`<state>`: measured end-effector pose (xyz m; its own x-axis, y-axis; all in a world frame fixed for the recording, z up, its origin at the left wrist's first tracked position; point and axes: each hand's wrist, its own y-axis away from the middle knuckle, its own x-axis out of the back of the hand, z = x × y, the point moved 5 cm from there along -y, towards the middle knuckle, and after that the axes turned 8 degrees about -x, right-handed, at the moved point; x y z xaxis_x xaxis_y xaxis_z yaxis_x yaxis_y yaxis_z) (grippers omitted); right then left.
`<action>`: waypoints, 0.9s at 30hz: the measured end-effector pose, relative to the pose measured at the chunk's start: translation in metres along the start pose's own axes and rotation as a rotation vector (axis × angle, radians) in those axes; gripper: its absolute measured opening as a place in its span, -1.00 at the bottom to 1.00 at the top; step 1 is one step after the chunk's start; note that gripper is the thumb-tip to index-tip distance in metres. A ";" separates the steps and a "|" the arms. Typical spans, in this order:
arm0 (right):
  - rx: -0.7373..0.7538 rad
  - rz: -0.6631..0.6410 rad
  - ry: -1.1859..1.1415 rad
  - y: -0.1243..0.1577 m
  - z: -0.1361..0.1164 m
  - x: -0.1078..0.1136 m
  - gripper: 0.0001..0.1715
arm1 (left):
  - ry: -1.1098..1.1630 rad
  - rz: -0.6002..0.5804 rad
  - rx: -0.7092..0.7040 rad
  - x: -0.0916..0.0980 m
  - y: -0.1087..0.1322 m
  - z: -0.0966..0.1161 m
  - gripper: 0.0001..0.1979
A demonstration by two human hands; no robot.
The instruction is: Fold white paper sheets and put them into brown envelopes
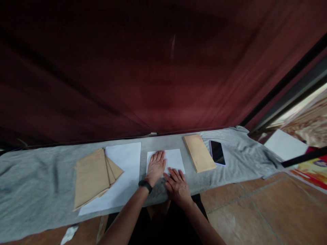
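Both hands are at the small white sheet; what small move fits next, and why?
Probably slide the right hand along the near edge of the white sheet to press it flat: the left hand lies flat on the sheet, pinning it to the grey cloth, and the right one rests at that edge.

i read the small sheet under my left hand and right hand as smooth, matt white paper. the cloth beneath is grey knit fabric, matt and wrinkled. at 9 o'clock of the hands, the envelopes are matt brown kraft paper on a large sheet of white paper. at 2 o'clock, the envelope stack has the same finish; the phone is glossy black glass.
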<state>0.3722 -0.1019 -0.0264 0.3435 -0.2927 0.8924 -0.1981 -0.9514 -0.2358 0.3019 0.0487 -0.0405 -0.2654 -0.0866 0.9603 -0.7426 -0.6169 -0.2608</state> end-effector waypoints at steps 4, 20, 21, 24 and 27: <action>0.004 -0.007 -0.011 0.003 0.001 0.000 -0.54 | 0.022 -0.010 -0.067 0.006 0.020 0.007 -0.50; -0.173 0.146 -0.119 0.002 0.040 0.004 -0.50 | 0.035 -0.011 -0.152 0.033 0.124 0.051 -0.45; -0.240 0.179 -0.096 -0.001 0.048 0.007 -0.49 | 0.033 -0.014 -0.142 0.033 0.123 0.053 -0.45; -0.405 0.183 -0.080 -0.014 0.063 0.014 -0.54 | 0.025 -0.013 -0.114 0.033 0.119 0.058 -0.48; -0.609 0.080 -0.242 -0.027 0.074 0.015 -0.69 | 0.020 -0.001 -0.089 0.034 0.117 0.062 -0.49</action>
<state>0.4502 -0.0877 -0.0350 0.4886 -0.4407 0.7530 -0.6910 -0.7224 0.0255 0.2442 -0.0745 -0.0322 -0.2760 -0.0699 0.9586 -0.7946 -0.5445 -0.2685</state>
